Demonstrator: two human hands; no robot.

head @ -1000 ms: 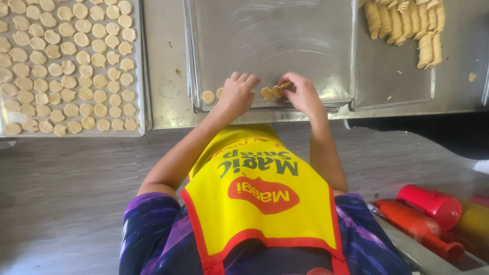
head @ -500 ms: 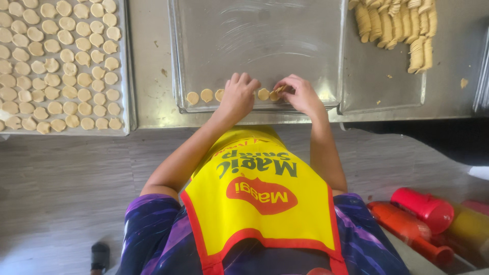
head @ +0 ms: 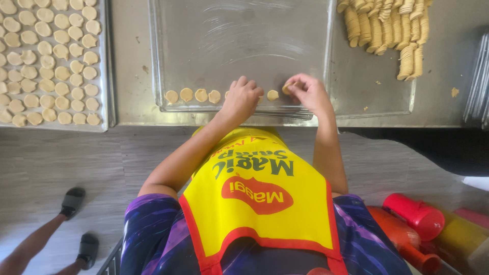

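Left hand lies knuckles up on the near edge of the metal tray, fingers curled, grip unclear, hiding part of the dough row. Right hand pinches a small stack of dough discs. Five placed discs visible, possibly more under the hand. Filled tray left, cut off. Ridged dough rolls right. Red bottles below. Another person's sandalled feet bottom left.

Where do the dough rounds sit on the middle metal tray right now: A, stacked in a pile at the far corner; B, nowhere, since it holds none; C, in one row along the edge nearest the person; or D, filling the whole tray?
C: the dough rounds form a single row along the near edge of the middle tray, between the left hand and right hand, with the rest bare.
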